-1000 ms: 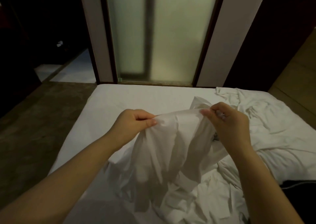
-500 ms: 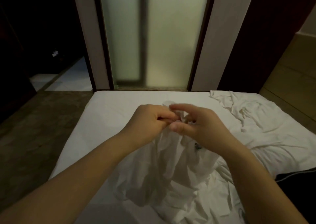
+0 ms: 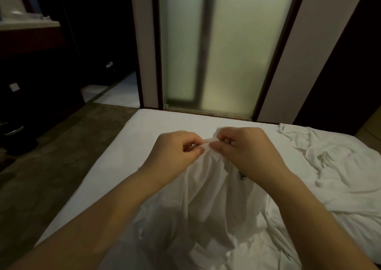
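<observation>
1. The left grip (image 3: 175, 152) was held above the bed (image 3: 165, 121), its forearm coming in from the lower left and the back of the hand turned up toward the camera.
2. Its fingers were curled, with thumb and forefinger pinching a narrow fold at the top edge of the white garment (image 3: 206, 197).
3. The right grip (image 3: 247, 152) sat just beside it at about the same height, its forearm coming in from the lower right.
4. Its fingers were curled too, and thumb and fingertips pinched the same top edge of the garment, so both grips were closed on the cloth.
5. The two pinches were almost touching, with only a short strip of fabric showing between them.
6. The garment hung from that bunched edge in long folds, and its lower part lay spread and rumpled on the bed between the forearms.
7. A small dark label (image 3: 241, 175) showed on the garment just below the right wrist.
8. The bed carried the garment at its middle and a crumpled white sheet (image 3: 340, 162) on its right side, near the garment; whether they touched could not be told.
9. Beyond the far edge of the bed stood a frosted glass door (image 3: 226, 53), and a dim brown floor (image 3: 51, 156) ran along the left.
</observation>
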`<state>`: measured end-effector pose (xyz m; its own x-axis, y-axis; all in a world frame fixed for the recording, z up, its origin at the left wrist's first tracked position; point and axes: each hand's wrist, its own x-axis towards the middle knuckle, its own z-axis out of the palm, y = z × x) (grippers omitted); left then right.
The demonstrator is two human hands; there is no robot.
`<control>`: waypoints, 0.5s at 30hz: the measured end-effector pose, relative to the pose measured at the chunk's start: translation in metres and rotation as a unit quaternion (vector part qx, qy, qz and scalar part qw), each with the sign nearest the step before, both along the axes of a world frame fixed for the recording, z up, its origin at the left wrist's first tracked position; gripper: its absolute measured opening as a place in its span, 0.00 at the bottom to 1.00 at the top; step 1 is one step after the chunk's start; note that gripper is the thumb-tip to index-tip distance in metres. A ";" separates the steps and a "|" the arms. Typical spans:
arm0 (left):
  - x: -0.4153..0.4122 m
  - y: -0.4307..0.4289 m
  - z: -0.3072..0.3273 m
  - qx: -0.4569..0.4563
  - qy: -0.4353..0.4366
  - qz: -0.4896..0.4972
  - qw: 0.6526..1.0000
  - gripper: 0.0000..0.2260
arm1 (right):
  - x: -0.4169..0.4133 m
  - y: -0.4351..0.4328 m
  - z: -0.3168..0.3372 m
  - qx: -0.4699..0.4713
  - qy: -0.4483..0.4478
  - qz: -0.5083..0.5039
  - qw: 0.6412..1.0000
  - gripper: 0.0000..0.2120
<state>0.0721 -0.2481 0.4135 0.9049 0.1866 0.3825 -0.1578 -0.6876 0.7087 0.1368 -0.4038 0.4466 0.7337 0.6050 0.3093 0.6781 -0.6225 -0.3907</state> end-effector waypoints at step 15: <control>0.034 0.000 -0.067 0.104 0.136 0.138 0.976 0.17 | 0.039 -0.033 0.003 0.118 -0.026 -0.018 0.993 0.06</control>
